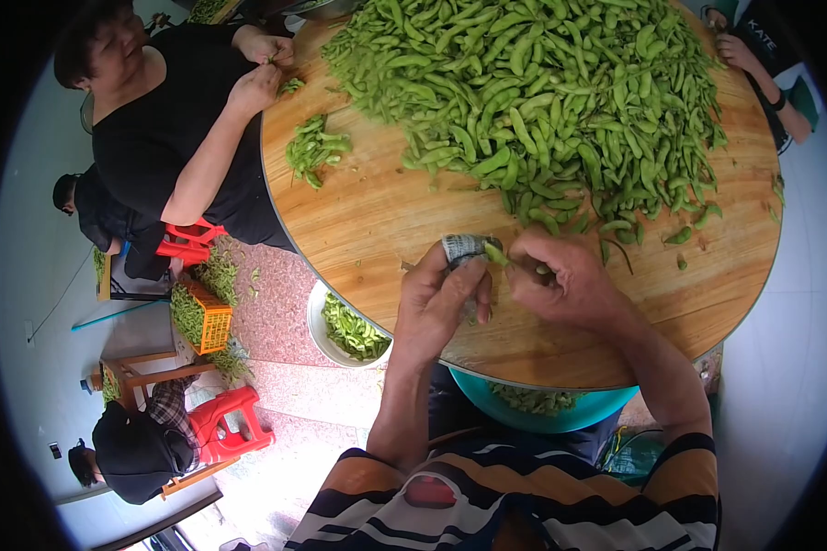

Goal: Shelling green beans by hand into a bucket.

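Above the near part of a round wooden table (544, 351), my two hands come together at one green soybean pod (496, 254). My left hand (437, 296), its index finger wrapped in grey patterned tape or cloth (463, 246), pinches the pod's left end. The fingertips of my right hand (558, 275) grip its other end, and another green piece shows between the curled fingers. Just beyond the hands rises a large heap of green soybean pods (524, 110). Under the table edge at my lap sits a turquoise basin (468, 392) with pale green pieces inside.
A white bucket (315, 324) of green pods stands on the floor at left. Across the table, a person in black (179, 131) handles pods beside a small pile (315, 148). Another person's hand (737, 52) is at upper right. An orange crate (215, 329) and red stools (231, 427) stand farther left.
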{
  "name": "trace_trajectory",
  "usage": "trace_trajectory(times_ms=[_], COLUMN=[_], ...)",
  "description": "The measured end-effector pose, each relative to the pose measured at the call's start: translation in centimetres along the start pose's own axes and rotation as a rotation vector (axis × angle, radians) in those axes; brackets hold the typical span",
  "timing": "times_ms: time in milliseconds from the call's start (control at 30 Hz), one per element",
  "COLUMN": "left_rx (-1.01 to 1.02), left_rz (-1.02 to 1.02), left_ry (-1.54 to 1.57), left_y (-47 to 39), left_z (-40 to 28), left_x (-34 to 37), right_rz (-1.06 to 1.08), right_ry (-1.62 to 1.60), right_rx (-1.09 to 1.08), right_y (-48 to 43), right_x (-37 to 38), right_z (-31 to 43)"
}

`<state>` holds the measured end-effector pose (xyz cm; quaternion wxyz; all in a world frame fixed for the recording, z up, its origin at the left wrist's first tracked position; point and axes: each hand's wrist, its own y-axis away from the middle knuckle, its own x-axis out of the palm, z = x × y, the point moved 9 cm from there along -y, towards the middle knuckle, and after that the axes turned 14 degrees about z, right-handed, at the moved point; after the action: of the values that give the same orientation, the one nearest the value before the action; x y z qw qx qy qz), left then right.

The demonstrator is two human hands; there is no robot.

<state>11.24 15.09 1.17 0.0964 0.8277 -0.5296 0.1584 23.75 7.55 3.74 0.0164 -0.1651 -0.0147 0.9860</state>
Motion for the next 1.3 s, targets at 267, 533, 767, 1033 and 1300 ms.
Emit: trace_trajectory(times_ms=[267,533,767,1033,1300], left_rx=[0.032,0.042,0.029,0.132,0.188], left_rz=[0.001,-0.036,0.048,0.086,-0.042], left_ry=[-0.011,-0.057,-0.105,-0.031,-0.070], left_y=[0.1,0.2,0.3,0.6,0.6], left_z=[-0.1,-0.6,-0.7,-1.1,-0.8], left_x=[0.1,0.0,-0.1,1.2,0.8], right_rz=[-0.039,-0.024,-0.019,0.207,0.030], right_ry=[-0.020,0.113,-0.031,-0.728,-0.551], right_rx=[-0.032,-0.077,-0.146,0.148,0.099], right_y=[0.0,-0.1,0.2,0.5,0.3], right_x=[0.1,0.3,0.3,1.8,1.2], right_z=[0.3,0.9,1.0,-1.5,-1.3])
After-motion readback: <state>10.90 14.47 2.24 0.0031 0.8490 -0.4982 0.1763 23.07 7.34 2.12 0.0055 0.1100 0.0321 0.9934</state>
